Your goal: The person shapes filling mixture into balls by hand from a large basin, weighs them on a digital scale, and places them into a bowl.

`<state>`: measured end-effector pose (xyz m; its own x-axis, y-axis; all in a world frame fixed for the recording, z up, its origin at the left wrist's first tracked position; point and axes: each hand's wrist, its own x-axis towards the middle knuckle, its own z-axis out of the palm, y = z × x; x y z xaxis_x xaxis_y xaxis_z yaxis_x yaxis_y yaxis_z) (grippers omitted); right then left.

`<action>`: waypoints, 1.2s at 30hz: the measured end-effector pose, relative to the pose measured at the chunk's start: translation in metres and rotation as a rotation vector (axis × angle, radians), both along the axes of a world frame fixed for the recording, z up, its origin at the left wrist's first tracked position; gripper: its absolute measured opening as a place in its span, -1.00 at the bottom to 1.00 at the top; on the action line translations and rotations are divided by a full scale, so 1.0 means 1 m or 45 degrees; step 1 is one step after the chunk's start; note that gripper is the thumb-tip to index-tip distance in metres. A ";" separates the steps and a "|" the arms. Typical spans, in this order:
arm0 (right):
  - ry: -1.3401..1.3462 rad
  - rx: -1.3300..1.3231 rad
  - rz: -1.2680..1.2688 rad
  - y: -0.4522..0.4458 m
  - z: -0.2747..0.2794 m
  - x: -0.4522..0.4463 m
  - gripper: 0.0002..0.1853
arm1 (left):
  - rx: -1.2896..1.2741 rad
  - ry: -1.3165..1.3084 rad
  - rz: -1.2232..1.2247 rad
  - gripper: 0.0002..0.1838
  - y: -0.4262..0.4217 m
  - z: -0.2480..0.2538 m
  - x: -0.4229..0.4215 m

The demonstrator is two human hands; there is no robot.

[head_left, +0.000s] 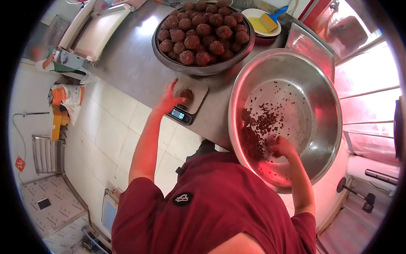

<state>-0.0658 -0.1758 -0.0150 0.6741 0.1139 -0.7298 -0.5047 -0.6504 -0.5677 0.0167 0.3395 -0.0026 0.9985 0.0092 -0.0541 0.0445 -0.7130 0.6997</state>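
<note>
My left hand (170,100) is at the left side of a small digital kitchen scale (201,94), its fingers spread apart. A dark brown lump (186,96) lies on the scale's plate, right beside my fingertips; whether they touch it I cannot tell. The lit display (180,115) seems to read 0.0. My right hand (281,147) reaches inside a large steel basin (311,127), at the edge of a dark brown crumbly mixture (253,137). Its fingers are blurred, and whether they hold any of the mixture is unclear.
A wide round metal tray (203,70) heaped with dark brown balls (203,30) stands at the back of the steel table (127,63). Near it, a blue-handled brush (270,20) rests in a bowl (277,32) of yellowish liquid. Another person's arm (50,59) shows at far left, beside a machine.
</note>
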 end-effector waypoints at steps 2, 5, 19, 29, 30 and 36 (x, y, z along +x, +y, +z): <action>0.108 0.181 -0.034 0.010 -0.012 -0.006 -0.65 | -0.195 0.071 0.083 -0.12 0.010 0.017 0.001; 0.175 0.459 -0.244 0.039 -0.022 -0.002 -0.56 | -0.456 0.085 0.181 -0.23 0.019 0.031 -0.001; -1.007 -0.358 0.764 0.091 -0.049 0.032 -0.30 | -0.488 0.041 0.257 -0.49 0.017 0.054 -0.009; -0.448 -0.303 0.459 0.031 0.016 -0.002 -0.28 | 0.256 0.006 -0.099 -0.24 -0.019 0.029 -0.004; -0.347 -0.321 0.355 0.030 0.019 0.001 -0.29 | 0.413 -0.018 -0.154 -0.20 -0.025 0.024 -0.004; -0.433 -0.416 0.381 0.027 -0.008 0.003 -0.33 | 0.592 0.077 -0.394 -0.18 -0.035 0.000 0.001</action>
<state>-0.0630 -0.1491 -0.0226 0.8506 0.1406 -0.5066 -0.0948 -0.9067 -0.4109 0.0174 0.3045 -0.0028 0.9537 -0.2470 -0.1715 -0.1854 -0.9320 0.3113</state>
